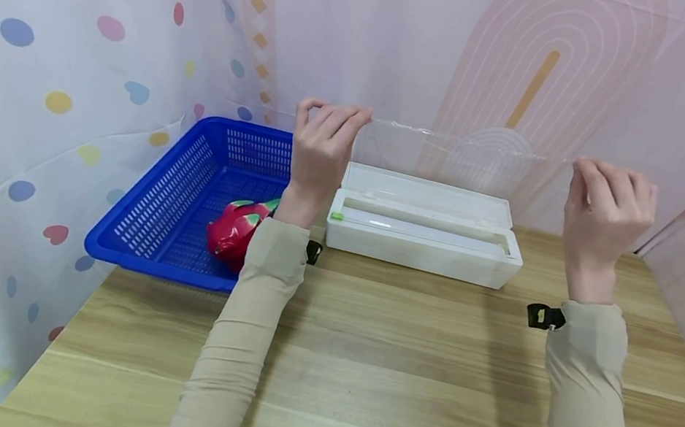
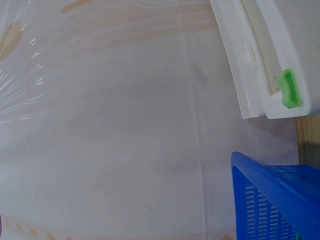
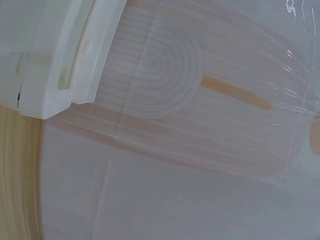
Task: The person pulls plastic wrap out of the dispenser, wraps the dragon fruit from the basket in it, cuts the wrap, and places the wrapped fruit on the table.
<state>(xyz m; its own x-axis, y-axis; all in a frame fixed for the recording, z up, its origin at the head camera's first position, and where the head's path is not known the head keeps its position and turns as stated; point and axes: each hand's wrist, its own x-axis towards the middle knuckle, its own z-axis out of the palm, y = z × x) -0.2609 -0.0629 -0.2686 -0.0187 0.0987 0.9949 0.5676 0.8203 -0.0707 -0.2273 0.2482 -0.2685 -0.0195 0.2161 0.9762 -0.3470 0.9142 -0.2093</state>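
Observation:
A sheet of clear cling film (image 1: 459, 142) stretches in the air between both hands, its upper edge nearly level. My left hand (image 1: 323, 148) pinches one end and my right hand (image 1: 609, 209) the other. Below and behind the film, a white cling film dispenser (image 1: 423, 251) stands on the table with its lid up. A green slide cutter (image 1: 337, 216) sits at its left end, and a pale roll (image 1: 422, 231) lies inside. Creases in the cling film (image 3: 290, 95) catch light in the right wrist view. The fingertips are out of both wrist views, apart from a sliver at their edges.
Left of the dispenser stands a blue plastic basket (image 1: 158, 267) with slotted walls. A red dragon fruit (image 1: 236, 231) with green tips lies in it, partly behind the left forearm. The wooden table (image 1: 399, 369) meets patterned curtains (image 1: 394, 44) at the back and sides.

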